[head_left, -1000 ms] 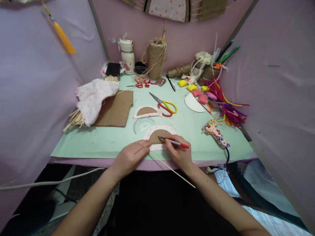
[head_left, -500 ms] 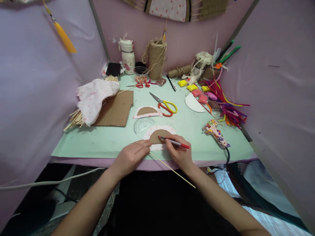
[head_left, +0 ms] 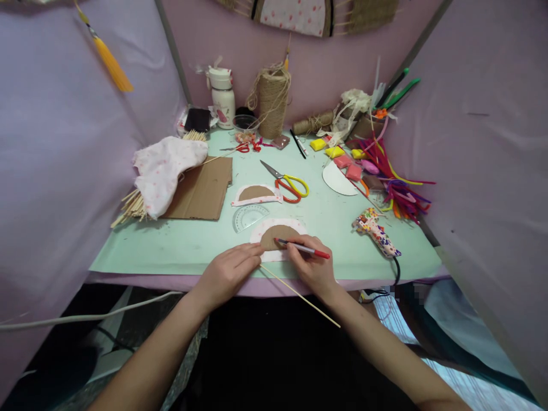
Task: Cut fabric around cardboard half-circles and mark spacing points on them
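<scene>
My left hand (head_left: 231,271) rests at the left edge of a cardboard half-circle (head_left: 271,235) laid on a larger piece of dotted white fabric (head_left: 257,230). Its fingers are together, with the tips on the pieces. From its thumb and fingertips a thin bamboo stick (head_left: 299,295) slants down to the right past the table edge; its upper end is hidden. In my right hand (head_left: 314,271) is a red-and-grey pen (head_left: 306,249), pinched, its tip over the cardboard. Just beyond lie a clear protractor (head_left: 250,217) and a smaller fabric-edged half-circle (head_left: 257,193).
Scissors (head_left: 289,185) lie past the pieces. A glue gun (head_left: 377,231) with a cord lies right, near pipe cleaners (head_left: 402,197). On the left are a cardboard sheet (head_left: 201,191) and fabric (head_left: 165,168) over sticks. A bottle (head_left: 222,103) and twine roll (head_left: 273,105) stand behind.
The pen tip has shifted very slightly on the cardboard. Both hands and the stick look otherwise the same.
</scene>
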Motion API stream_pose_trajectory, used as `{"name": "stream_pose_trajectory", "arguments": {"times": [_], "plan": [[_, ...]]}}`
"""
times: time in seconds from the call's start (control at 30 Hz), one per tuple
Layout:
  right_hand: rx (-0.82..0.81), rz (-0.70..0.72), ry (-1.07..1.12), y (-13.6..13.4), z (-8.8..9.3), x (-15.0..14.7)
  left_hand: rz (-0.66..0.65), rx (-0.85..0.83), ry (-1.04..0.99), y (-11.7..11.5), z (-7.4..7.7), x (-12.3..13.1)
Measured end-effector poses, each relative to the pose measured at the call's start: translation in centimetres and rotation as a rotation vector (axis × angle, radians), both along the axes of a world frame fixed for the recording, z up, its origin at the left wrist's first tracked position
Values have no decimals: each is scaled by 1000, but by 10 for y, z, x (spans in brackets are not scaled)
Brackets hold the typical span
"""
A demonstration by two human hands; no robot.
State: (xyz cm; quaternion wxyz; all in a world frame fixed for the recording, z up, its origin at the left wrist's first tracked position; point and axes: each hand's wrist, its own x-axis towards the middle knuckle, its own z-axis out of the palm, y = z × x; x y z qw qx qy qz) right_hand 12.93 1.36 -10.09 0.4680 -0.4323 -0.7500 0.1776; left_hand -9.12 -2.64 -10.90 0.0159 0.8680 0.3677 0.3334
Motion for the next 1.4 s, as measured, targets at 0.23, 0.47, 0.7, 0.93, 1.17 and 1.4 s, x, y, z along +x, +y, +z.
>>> {"name": "stream_pose_trajectory", "arguments": {"times": [0.23, 0.47, 0.7, 0.93, 1.17, 1.4], "plan": [[10, 49, -39, -1, 1, 1, -1, -11, -9, 0, 1, 0], [-12, 54, -55, -1, 2, 1, -1, -3, 2, 0, 1, 0], [37, 71, -27, -1, 2, 1, 1, -8, 12, 0, 2, 1], [36, 63, -38, -1, 4, 0, 13, 18, 6, 0, 4, 1], [36, 78, -52, -1, 3, 0, 5, 7, -12, 0, 3, 1], [18, 64, -62, -2, 4, 1, 8, -13, -18, -1, 3, 1]]}}
